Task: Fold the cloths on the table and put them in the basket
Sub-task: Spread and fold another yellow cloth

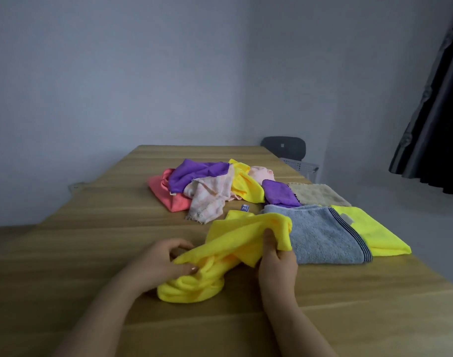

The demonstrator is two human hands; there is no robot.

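Yellow microfibre cloth [235,243] is held by both hands at the near middle of the wooden table [78,253]. Its bunched lower end is pinched between the thumb and curled fingers of the left hand [163,264] and rests on the tabletop in rumpled folds. An upper edge is gripped by the right hand [276,258], whose fingertips are hidden behind the fabric. That part is raised and hides the near left corner of a grey towel [323,235]. Both forearms are cut off by the bottom edge.

The grey towel, with a dark striped border, is laid flat just to the right. A folded yellow cloth [374,233] is seen beyond that border; whether it is overlapped or only touched cannot be told. Farther back, a beige cloth [318,194] is spread flat, and its left edge is covered by a small purple cloth [279,193].

An unfolded heap is piled at the far middle: a coral cloth [161,189], a large purple cloth [191,173], a pink checked cloth [210,199], a crumpled yellow cloth [246,184] and a pale pink cloth [261,173], mostly hidden. A blue label [245,207] is seen near the heap, its print too blurred to read.

Past the far right corner, a dark chair back [284,146] and a pale perforated object [300,166] are partly hidden by the table. Whether that object is the basket cannot be told.
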